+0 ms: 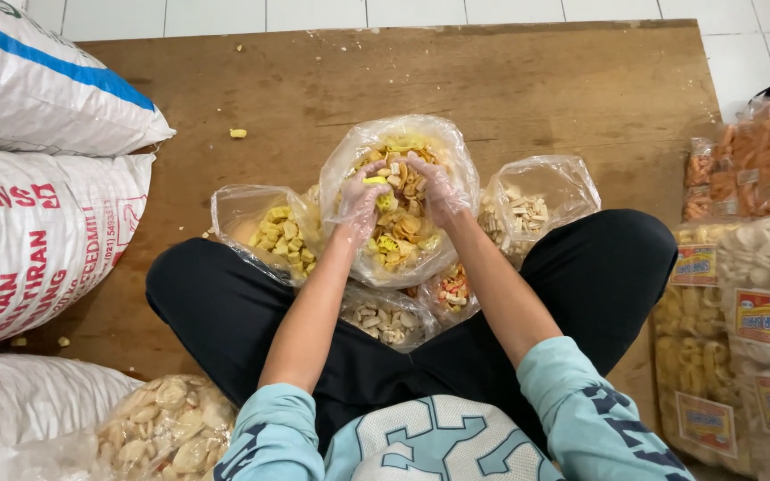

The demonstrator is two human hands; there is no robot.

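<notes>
Both hands wear thin clear gloves inside the middle bag of mixed crackers (400, 233). The left hand (361, 201) pinches a yellow cracker (374, 181) with bent fingers; the right hand (439, 190) rests loosely spread on the heap, holding nothing that shows. Smaller open bags (265, 227) flank them on a wooden board (536, 89) over white tiles. Printed sacks (37, 232) are cut off at the frame edge.

Yellow and tan crackers (400, 227)
</notes>
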